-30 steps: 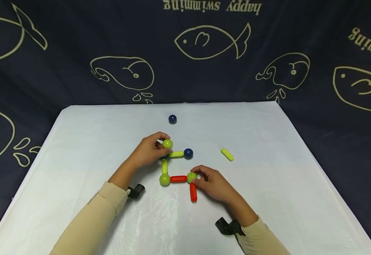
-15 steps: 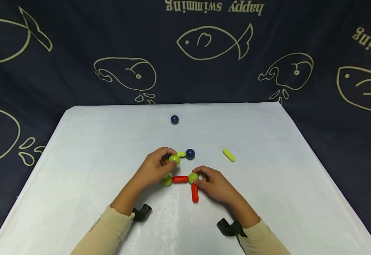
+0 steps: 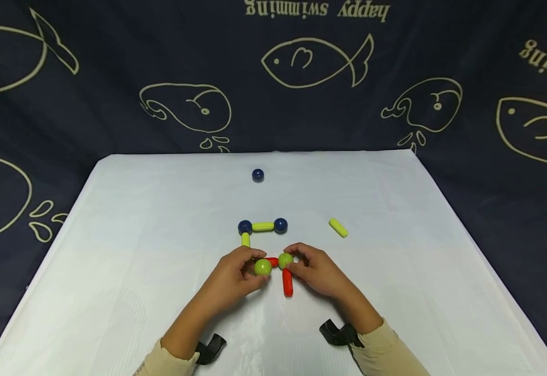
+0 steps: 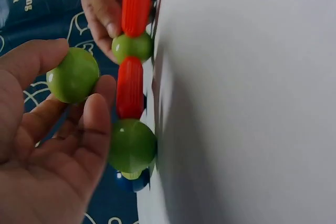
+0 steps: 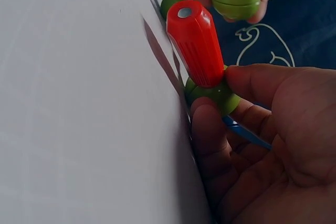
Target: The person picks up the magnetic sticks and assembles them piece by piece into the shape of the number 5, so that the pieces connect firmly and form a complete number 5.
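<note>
My left hand (image 3: 231, 279) pinches a loose green ball (image 3: 263, 267) between thumb and fingers, raised off the table in the left wrist view. At the right, my right hand (image 3: 317, 271) grips another green ball (image 3: 285, 260) that joins two red magnetic rods. One red rod (image 3: 288, 283) points toward the near edge, its metal tip bare in the right wrist view. The other red rod (image 4: 130, 87) runs left to a corner green ball (image 4: 132, 145), which my left hand hides in the head view. From that corner a yellow-green rod (image 3: 245, 239) leads away to a blue ball (image 3: 245, 226).
A second yellow-green rod (image 3: 263, 226) links that blue ball to another blue ball (image 3: 280, 225). Lying apart are a yellow-green rod (image 3: 338, 227) at the right and a blue ball (image 3: 257, 175) farther back. White sheeting covers the table (image 3: 395, 209); a dark fish-print cloth (image 3: 315, 115) hangs behind.
Carrying the loose green ball, my left hand has come nearer and slightly right, from above the far blue ball to beside my right hand. The right hand keeps its grip in place.
</note>
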The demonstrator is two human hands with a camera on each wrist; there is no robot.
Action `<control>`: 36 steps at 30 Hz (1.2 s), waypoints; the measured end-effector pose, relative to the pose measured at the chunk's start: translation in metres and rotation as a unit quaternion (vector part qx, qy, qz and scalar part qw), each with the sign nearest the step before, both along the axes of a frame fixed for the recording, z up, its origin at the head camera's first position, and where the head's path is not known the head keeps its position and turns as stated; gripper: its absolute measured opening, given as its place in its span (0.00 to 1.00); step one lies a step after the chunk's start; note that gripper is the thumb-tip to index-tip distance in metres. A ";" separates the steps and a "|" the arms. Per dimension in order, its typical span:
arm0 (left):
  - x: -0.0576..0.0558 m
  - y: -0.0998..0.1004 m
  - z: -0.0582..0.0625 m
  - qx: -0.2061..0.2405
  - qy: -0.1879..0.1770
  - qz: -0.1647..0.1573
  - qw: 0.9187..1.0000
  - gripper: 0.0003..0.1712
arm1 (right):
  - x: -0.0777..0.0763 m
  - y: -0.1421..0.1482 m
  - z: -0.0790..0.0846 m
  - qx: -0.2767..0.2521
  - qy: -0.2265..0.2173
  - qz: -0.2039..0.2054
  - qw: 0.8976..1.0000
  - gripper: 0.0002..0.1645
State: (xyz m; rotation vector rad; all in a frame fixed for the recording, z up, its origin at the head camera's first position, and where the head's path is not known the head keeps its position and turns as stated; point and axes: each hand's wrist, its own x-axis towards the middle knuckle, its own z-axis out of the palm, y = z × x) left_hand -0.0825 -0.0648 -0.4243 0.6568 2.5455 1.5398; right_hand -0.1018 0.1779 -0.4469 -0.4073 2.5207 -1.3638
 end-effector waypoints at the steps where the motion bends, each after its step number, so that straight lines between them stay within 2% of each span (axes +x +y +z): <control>1: 0.002 0.001 -0.001 -0.001 -0.006 -0.004 1.000 0.20 | 0.000 0.000 0.000 0.000 0.002 -0.001 1.000 0.14; 4: 0.005 0.004 -0.005 -0.013 -0.021 -0.024 0.999 0.18 | 0.000 0.000 0.000 0.002 0.002 -0.005 1.000 0.14; 10: 0.012 0.011 -0.010 -0.047 -0.054 -0.089 0.993 0.17 | 0.002 0.001 -0.001 0.003 -0.003 -0.009 1.000 0.14; 16: 0.018 0.020 -0.015 -0.042 -0.074 -0.131 0.988 0.18 | 0.001 0.002 -0.001 -0.002 0.003 -0.007 1.000 0.15; 28: 0.020 0.028 -0.018 -0.064 -0.074 -0.142 0.985 0.20 | -0.002 0.000 0.000 -0.007 -0.003 -0.001 1.000 0.15; 36: 0.024 0.033 -0.015 -0.062 -0.082 -0.142 0.985 0.21 | -0.001 -0.002 0.000 0.000 0.001 -0.003 1.000 0.15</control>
